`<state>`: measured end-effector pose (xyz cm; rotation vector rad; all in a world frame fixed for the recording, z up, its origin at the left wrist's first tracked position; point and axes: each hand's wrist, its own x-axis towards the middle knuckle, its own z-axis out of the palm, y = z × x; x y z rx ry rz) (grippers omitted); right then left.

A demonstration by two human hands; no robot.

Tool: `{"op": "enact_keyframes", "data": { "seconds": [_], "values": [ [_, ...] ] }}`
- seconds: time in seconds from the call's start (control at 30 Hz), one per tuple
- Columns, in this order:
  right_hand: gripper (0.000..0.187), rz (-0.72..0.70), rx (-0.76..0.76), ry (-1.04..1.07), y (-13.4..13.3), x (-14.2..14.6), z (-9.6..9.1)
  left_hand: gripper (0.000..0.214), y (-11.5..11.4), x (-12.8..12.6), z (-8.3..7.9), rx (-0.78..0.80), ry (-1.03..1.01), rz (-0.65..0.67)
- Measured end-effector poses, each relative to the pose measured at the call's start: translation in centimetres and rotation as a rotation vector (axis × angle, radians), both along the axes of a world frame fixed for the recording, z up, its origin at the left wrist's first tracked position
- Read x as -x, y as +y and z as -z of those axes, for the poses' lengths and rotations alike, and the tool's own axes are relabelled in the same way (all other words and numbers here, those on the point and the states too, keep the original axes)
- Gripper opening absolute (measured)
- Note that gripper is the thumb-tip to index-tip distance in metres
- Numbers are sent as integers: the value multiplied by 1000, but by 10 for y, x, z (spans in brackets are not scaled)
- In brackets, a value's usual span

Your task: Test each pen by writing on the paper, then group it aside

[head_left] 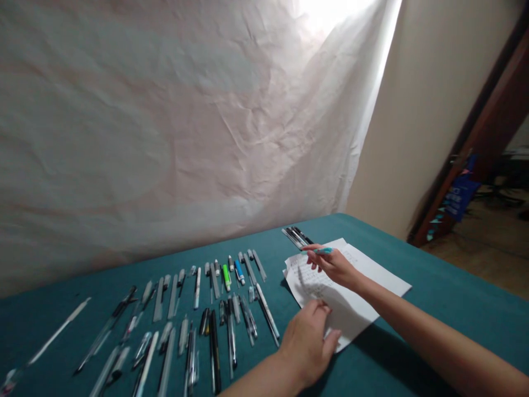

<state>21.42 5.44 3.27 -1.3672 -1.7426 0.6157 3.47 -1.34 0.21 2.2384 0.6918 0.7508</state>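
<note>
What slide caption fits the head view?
Right hand holding a turquoise pen over handwritten sheets, left hand at their edge, pens and caps laid out on green table.

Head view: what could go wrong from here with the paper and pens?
Sheets may slide: the left hand rests at the near-left edge of the paper, whose edges do not line up, so an uneven push could shift them.

Stray mark: the right hand holds the teal pen above the written page; a loose grip might drop it there.

Knocked pen: the white pen lies beside the left hand, so a sideways sweep could roll it.
</note>
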Motion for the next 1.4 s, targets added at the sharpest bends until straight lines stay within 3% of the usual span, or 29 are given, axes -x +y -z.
{"op": "enact_keyframes", "data": {
  "seconds": [0.1,0.2,0.3,0.43,0.63,0.8,0.97,1.4],
  "values": [
    [44,35,100,141,-24,-4,10,37,0,0,1,-51,14,16],
    [34,122,111,123,-40,-9,22,40,0,1,1,-85,27,29],
    [28,185,130,123,-46,-14,34,43,0,1,-1,-101,74,38],
    [27,154,190,236,-47,-18,44,47,1,0,0,-139,126,38],
    [20,58,156,119,-51,-24,41,49,2,-2,3,-225,278,44],
    [10,104,79,64,-51,-27,46,49,3,-3,4,-284,351,43],
    [17,159,60,98,-51,-28,52,49,3,-3,4,-307,365,45],
    [17,117,-40,-13,-52,-25,50,47,2,-3,5,-312,361,36]
  ]
}}
